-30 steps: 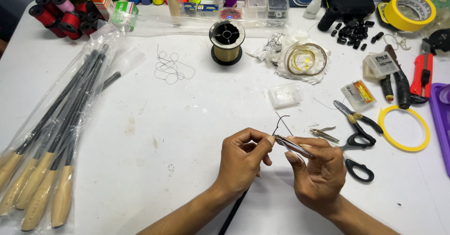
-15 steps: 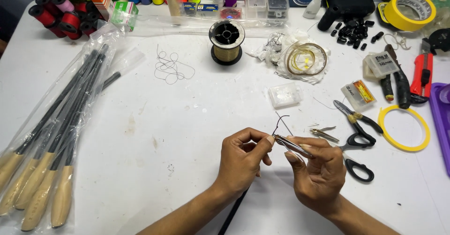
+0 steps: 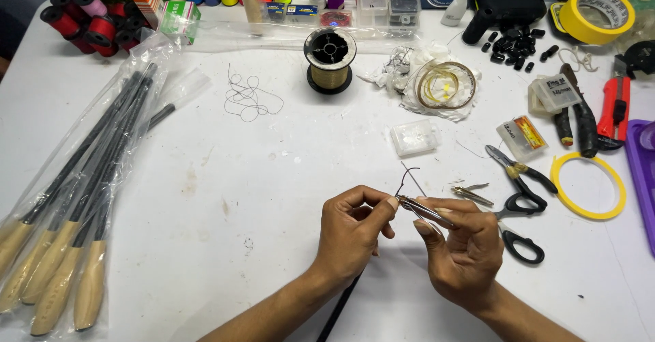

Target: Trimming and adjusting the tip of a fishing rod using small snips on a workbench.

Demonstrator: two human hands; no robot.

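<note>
Flanking hands: scissors [image 3: 522, 202]; spool [image 3: 329, 59]

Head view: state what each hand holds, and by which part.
Right hand pinches small metal nippers by the handles. Left hand pinches a thin dark thread at the nipper tips.

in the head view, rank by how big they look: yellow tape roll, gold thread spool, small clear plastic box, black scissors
1. black scissors, longest
2. yellow tape roll and gold thread spool: look alike, so unranked
3. small clear plastic box, smallest
</note>
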